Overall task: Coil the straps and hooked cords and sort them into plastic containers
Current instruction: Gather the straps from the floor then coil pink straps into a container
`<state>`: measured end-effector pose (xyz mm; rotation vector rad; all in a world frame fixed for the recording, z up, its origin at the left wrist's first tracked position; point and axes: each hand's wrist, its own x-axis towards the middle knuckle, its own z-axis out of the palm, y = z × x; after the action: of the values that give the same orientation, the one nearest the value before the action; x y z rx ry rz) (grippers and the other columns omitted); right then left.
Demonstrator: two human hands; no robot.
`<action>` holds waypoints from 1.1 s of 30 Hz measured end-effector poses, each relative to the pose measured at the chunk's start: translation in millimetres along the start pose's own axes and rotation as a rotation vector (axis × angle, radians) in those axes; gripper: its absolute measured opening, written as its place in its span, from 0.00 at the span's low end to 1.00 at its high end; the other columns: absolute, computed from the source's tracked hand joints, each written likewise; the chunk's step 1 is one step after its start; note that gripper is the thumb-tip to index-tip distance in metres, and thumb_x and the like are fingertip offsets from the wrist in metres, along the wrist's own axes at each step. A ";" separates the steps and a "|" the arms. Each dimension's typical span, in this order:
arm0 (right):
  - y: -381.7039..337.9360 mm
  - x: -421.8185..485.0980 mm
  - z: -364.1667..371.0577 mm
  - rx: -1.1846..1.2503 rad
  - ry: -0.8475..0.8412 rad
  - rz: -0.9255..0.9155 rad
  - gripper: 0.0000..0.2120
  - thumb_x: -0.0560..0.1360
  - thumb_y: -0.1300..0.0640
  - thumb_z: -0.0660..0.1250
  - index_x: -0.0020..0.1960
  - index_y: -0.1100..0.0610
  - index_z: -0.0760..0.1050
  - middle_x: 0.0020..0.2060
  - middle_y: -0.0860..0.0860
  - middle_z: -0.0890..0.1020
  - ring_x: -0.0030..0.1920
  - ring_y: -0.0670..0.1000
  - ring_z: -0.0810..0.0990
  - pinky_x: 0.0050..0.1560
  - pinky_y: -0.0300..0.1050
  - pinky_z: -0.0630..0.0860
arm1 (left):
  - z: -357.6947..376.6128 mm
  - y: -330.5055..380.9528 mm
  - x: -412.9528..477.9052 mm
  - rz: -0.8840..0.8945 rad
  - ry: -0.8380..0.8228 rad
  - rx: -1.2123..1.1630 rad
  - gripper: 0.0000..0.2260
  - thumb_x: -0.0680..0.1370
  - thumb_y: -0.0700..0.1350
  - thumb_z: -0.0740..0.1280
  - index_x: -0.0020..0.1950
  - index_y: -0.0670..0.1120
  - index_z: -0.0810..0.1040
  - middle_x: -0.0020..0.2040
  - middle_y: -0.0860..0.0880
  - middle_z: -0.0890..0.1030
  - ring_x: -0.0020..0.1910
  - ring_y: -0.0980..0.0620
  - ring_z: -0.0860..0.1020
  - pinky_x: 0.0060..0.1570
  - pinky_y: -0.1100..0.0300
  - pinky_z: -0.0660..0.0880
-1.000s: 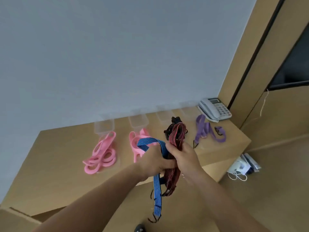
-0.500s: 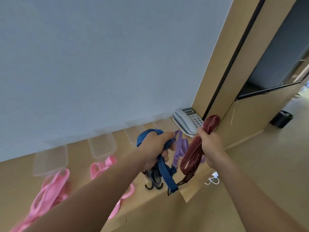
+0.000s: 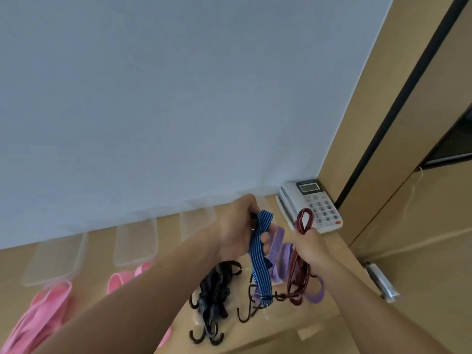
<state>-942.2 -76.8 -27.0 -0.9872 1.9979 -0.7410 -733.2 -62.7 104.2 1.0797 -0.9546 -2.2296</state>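
Observation:
My left hand (image 3: pixel 237 231) grips a blue striped hooked cord (image 3: pixel 259 256), which hangs down to dark hooks above the tan table (image 3: pixel 306 318). My right hand (image 3: pixel 310 247) grips a folded dark red hooked cord (image 3: pixel 298 274), its loop sticking up above the fist. Both hands are held over the table's right part. A dark bundle of hooked cords (image 3: pixel 214 290) lies below my left wrist. Purple straps (image 3: pixel 279 246) lie between and behind the hands. Pink straps (image 3: pixel 43 312) lie at the left. Several clear plastic containers (image 3: pixel 135 241) line the wall.
A white desk phone (image 3: pixel 310 205) sits at the table's far right corner beside a tan partition. A small silver object (image 3: pixel 380 282) lies on the floor to the right. The table's front edge runs just below the hooks.
The view has swung and moved in closer. My hands have drawn nearer together and lowered over the table. The blue cord now hangs straighter from my left hand.

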 end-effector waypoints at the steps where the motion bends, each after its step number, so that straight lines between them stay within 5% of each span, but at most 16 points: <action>1: 5.2 8.7 2.4 -0.028 -0.015 0.001 0.13 0.80 0.52 0.58 0.41 0.59 0.71 0.29 0.54 0.74 0.29 0.54 0.72 0.32 0.43 0.66 | 1.8 1.2 6.1 -0.008 0.010 -0.005 0.15 0.71 0.47 0.56 0.49 0.38 0.71 0.40 0.41 0.74 0.28 0.48 0.71 0.36 0.54 0.72; 5: 16.0 29.7 8.0 -0.111 -0.082 -0.041 0.12 0.78 0.51 0.63 0.40 0.58 0.71 0.28 0.51 0.75 0.28 0.51 0.74 0.29 0.42 0.65 | 5.1 0.3 24.8 -0.029 0.099 0.008 0.12 0.78 0.42 0.52 0.56 0.38 0.68 0.41 0.42 0.77 0.29 0.50 0.72 0.34 0.54 0.75; 9: 18.6 38.8 11.3 -0.172 -0.151 -0.077 0.14 0.75 0.51 0.68 0.51 0.62 0.75 0.40 0.55 0.81 0.40 0.55 0.80 0.37 0.45 0.71 | 12.2 0.7 39.9 0.030 0.148 -0.065 0.09 0.82 0.39 0.54 0.57 0.36 0.70 0.46 0.39 0.78 0.30 0.50 0.75 0.33 0.55 0.77; 12: 19.2 39.8 9.6 -0.202 -0.097 -0.149 0.14 0.72 0.55 0.70 0.53 0.61 0.77 0.42 0.55 0.81 0.41 0.54 0.80 0.42 0.48 0.77 | 19.6 6.1 45.9 0.084 0.066 -0.118 0.12 0.82 0.40 0.56 0.49 0.36 0.77 0.49 0.37 0.74 0.29 0.50 0.76 0.33 0.56 0.78; 15: 18.9 31.5 4.1 -0.232 -0.009 -0.236 0.15 0.73 0.52 0.69 0.57 0.57 0.76 0.53 0.54 0.78 0.54 0.55 0.78 0.56 0.53 0.77 | 22.0 13.2 52.1 0.119 0.021 -0.132 0.21 0.81 0.41 0.56 0.39 0.38 0.85 0.51 0.38 0.69 0.28 0.50 0.75 0.33 0.57 0.77; 18: 21.1 11.9 -6.1 -0.220 0.076 -0.444 0.09 0.75 0.56 0.67 0.55 0.50 0.77 0.51 0.43 0.75 0.50 0.47 0.78 0.52 0.46 0.77 | 19.8 12.8 62.4 0.139 0.123 -0.145 0.18 0.81 0.41 0.56 0.42 0.36 0.82 0.50 0.37 0.70 0.26 0.49 0.74 0.33 0.56 0.75; 22: 31.8 -10.9 -14.7 -0.305 -0.508 -0.377 0.14 0.74 0.60 0.62 0.48 0.41 0.76 0.34 0.37 0.82 0.32 0.43 0.79 0.33 0.38 0.74 | 17.9 7.2 72.9 0.158 0.187 -0.167 0.13 0.82 0.41 0.57 0.47 0.35 0.77 0.43 0.40 0.74 0.26 0.50 0.75 0.32 0.56 0.76; 24: 38.9 -15.6 -11.4 -0.396 -0.608 -0.351 0.11 0.72 0.58 0.61 0.44 0.42 0.76 0.31 0.41 0.81 0.31 0.45 0.77 0.32 0.41 0.71 | 17.1 8.4 75.4 0.171 0.181 -0.159 0.12 0.82 0.41 0.57 0.46 0.36 0.77 0.41 0.41 0.74 0.26 0.50 0.75 0.32 0.56 0.76; 27: 44.6 -14.9 -5.6 -0.604 -0.501 -0.470 0.03 0.75 0.56 0.63 0.46 0.49 0.75 0.40 0.47 0.81 0.41 0.49 0.79 0.44 0.48 0.75 | 19.2 12.4 74.9 0.166 0.169 -0.071 0.11 0.82 0.41 0.57 0.46 0.38 0.76 0.44 0.39 0.73 0.26 0.50 0.74 0.33 0.55 0.75; 33: 36.6 -11.5 -8.1 -0.712 -0.325 -0.624 0.04 0.77 0.57 0.64 0.45 0.55 0.71 0.42 0.50 0.77 0.44 0.53 0.76 0.42 0.48 0.68 | 30.8 40.7 68.2 0.111 0.072 -0.010 0.05 0.82 0.37 0.57 0.46 0.40 0.70 0.46 0.36 0.76 0.23 0.53 0.70 0.25 0.61 0.73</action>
<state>-958.3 -46.5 -46.0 -2.0565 1.6723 -0.1169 -792.4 -122.6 116.4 1.0688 -0.9479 -2.0901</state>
